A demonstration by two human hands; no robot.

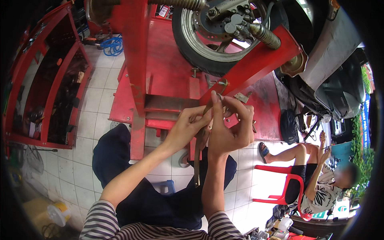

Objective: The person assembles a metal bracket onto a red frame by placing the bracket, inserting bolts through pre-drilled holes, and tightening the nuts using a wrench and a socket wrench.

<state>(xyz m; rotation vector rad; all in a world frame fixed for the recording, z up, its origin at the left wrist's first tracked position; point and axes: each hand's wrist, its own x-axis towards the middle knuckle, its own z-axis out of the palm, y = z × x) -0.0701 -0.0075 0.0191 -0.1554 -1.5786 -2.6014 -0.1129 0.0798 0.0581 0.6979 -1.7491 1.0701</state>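
Left hand (187,127), right hand (229,135); narrow strip (197,166)

Strip (197,164): long, narrow, dull brown, with a small brighter patch at its lower end. Hangs nearly vertical, upper portion pinched between fingers of left hand (189,127) and right hand (231,134). Material uncertain at this blur; possibly leather or metal.

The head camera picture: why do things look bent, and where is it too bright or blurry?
In the head view, the fisheye lens bows the red cabinet near the black rim; overexposure whitens the floor by the red chair; the lower-left white tub looks soft, while the left hand and right hand look fairly clear.
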